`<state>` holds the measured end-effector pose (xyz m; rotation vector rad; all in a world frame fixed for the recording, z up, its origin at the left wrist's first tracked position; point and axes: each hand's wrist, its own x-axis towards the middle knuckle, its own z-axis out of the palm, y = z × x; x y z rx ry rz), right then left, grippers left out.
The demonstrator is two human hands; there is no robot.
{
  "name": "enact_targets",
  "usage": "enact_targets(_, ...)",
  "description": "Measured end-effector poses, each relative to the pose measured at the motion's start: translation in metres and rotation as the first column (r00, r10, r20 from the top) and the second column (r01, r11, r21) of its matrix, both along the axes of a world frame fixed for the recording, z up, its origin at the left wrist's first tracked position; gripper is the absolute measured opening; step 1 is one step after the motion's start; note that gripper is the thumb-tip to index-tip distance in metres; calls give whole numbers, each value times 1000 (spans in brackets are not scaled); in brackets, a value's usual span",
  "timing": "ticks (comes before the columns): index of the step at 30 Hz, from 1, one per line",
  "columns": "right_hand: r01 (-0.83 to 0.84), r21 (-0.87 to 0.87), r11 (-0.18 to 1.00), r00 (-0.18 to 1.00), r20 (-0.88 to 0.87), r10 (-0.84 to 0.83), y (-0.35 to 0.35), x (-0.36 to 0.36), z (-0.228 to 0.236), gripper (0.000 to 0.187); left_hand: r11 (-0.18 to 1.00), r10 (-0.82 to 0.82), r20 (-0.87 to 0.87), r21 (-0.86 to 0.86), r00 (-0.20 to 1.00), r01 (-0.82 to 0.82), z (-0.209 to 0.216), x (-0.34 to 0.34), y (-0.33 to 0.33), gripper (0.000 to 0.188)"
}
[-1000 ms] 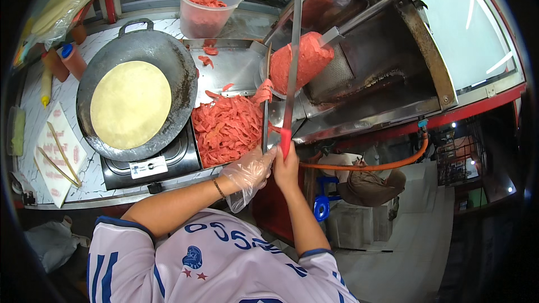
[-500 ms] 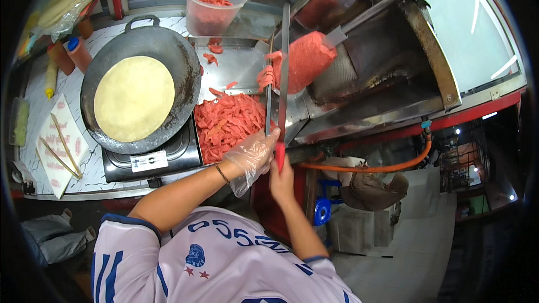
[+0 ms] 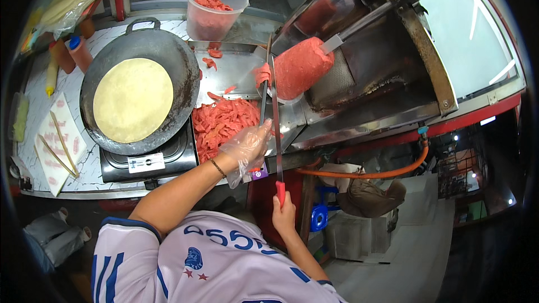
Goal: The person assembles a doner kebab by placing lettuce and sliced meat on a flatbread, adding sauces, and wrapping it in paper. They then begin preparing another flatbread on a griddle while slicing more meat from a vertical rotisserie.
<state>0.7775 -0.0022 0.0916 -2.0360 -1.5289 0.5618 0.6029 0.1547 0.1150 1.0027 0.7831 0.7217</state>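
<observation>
The long knife (image 3: 275, 118) has slid a touch further down the red meat cone (image 3: 300, 67) than half a second back, so the slicing stroke looks well under way and another shaving should be coming loose. The right hand (image 3: 284, 213) is wrapped tight round the red handle, blade running up against the cone's left face. The left hand (image 3: 250, 146), in a clear plastic glove, is closed around a thin metal tool (image 3: 263, 92) whose tip meets the cone beside the blade. The cone hangs tilted on its spit, bright red and raw-looking, over the steel tray where a pile of red shavings (image 3: 222, 126) lies. Beside it a flatbread (image 3: 133, 99) sits in the dark pan (image 3: 179, 62).
</observation>
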Motion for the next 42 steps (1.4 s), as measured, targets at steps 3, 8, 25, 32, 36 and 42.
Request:
enact_targets(3, -11, 48, 999, 994, 114, 6, -7, 5, 1, 21, 944, 22, 259, -323, 966, 65, 10, -1, -6, 60)
enact_targets(8, -98, -50, 994, 995, -6, 97, -15, 29, 20, 25, 843, 65, 683, -428, 728, 325, 21, -24, -2, 45)
enact_targets(25, -92, 341, 935, 993, -42, 113, 123, -14, 18, 22, 989, -109, -38, -108, 993, 104, 10, -12, -41, 47)
enact_targets(32, 10, 79, 997, 965, -261, 11, 22, -20, -25, 36, 943, -57, -158, 317, 986, 105, -14, -7, -28, 53)
enact_targets(36, -75, 130, 989, 955, -275, 109, 60, -6, -18, 22, 968, -47, -194, 234, 980, 93, -10, -2, -25, 57)
enact_targets(42, -76, 164, 984, 985, -139, 99, 29, -17, -3, 24, 968, -5, -374, 230, 927, 98, -1, -1, -10, 74)
